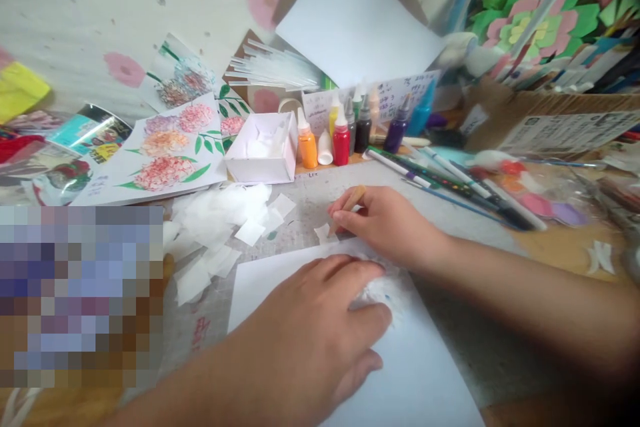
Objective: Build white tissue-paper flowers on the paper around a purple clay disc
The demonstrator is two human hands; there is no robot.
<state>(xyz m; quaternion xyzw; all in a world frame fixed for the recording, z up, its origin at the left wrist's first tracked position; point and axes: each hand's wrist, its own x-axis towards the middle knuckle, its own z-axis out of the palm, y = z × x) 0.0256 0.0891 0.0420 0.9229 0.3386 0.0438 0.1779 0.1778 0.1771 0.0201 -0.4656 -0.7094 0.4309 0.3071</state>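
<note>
My left hand (pixel 315 327) lies on a white sheet of paper (pixel 420 367) in front of me, fingers curled beside a small crumpled white tissue clump (pixel 380 293). My right hand (pixel 385 223) is closed in a pinch on a thin wooden stick (pixel 350 203), whose tip touches a small white tissue square (pixel 323 233) just beyond the sheet's far edge. A loose heap of cut white tissue squares (pixel 225 220) lies to the left of both hands.
A white open box (pixel 263 147) with tissue stands behind the heap. Several small colour bottles (pixel 343 137) line up beyond my right hand, with pens and brushes (pixel 450 183) to the right. Flower pictures (pixel 165 153) lie at left, paper flowers (pixel 540 20) at back right.
</note>
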